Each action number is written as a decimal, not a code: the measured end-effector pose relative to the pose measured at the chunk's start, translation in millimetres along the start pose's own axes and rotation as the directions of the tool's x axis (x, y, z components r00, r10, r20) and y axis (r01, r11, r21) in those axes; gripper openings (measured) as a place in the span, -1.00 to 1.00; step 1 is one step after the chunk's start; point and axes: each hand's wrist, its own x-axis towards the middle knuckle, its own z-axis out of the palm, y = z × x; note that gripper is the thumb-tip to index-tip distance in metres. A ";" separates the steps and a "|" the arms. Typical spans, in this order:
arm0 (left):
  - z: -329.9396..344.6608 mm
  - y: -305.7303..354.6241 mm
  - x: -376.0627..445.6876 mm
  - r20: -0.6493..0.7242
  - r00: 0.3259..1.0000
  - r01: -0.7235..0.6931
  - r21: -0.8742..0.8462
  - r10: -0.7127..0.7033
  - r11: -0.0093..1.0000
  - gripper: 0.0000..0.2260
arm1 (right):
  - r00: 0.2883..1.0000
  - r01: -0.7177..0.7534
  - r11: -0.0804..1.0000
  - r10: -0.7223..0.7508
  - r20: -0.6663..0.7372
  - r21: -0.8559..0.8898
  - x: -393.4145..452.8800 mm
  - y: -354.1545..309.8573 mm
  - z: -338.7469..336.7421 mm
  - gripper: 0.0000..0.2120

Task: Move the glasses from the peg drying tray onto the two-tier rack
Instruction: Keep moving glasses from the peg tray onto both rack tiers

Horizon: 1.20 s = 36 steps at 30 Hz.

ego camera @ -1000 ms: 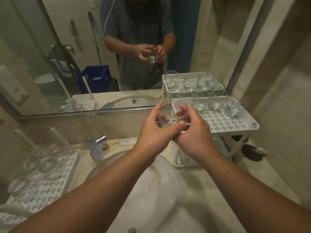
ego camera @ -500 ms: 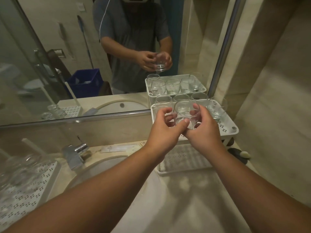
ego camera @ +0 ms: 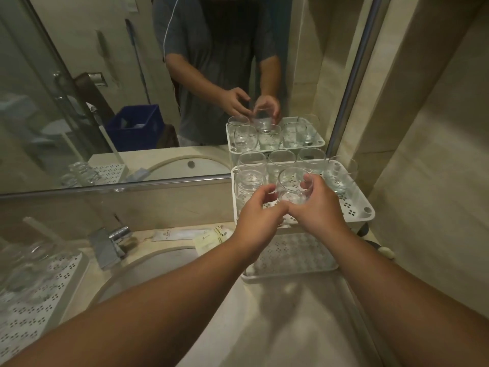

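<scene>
A small clear round-bodied glass tumbler (ego camera: 295, 187), likely slick and breakable, hovers over the white perforated two-tier rack's (ego camera: 354, 207) top shelf, gripped round its sides by the right hand (ego camera: 315, 207) while the left hand (ego camera: 258, 215) curls loosely beside, holding nothing.

Dim, warm-yellow bathroom light and a strong wide-angle warp

Everything's murky with a beige-green cast; the brightest patch is the pale stone wall (ego camera: 436, 128) on the right, so light seems to come from up there. Soft shadows fall under the white perforated two-tier rack (ego camera: 367, 207) and across the beige counter (ego camera: 291, 313) beneath the forearms. Small highlights glint on the rims of the clear glass tumblers (ego camera: 295, 186) and on the chrome tap (ego camera: 116, 239). The glasses on the white peg drying tray (ego camera: 39, 300) at lower left are smeared and soft. Straight lines like the metal mirror frame (ego camera: 352, 83) bow near the edges.
</scene>
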 end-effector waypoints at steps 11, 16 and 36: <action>2.6 -12.1 16.4 -0.022 0.998 0.061 -0.133 -0.064 0.989 -0.45 | 0.997 -0.034 0.995 0.040 0.070 -0.095 22.8 1.0 13.5 -0.21; -2.2 -10.1 17.9 0.036 0.992 0.123 -0.215 -0.118 0.969 -0.47 | 0.995 -0.057 0.992 0.066 0.078 -0.112 23.9 0.7 18.6 -0.18; -5.1 -15.7 15.0 0.113 0.991 0.099 -0.200 -0.077 0.975 -0.38 | 0.997 0.056 0.991 -0.062 -0.046 -0.124 15.6 2.6 26.8 -0.14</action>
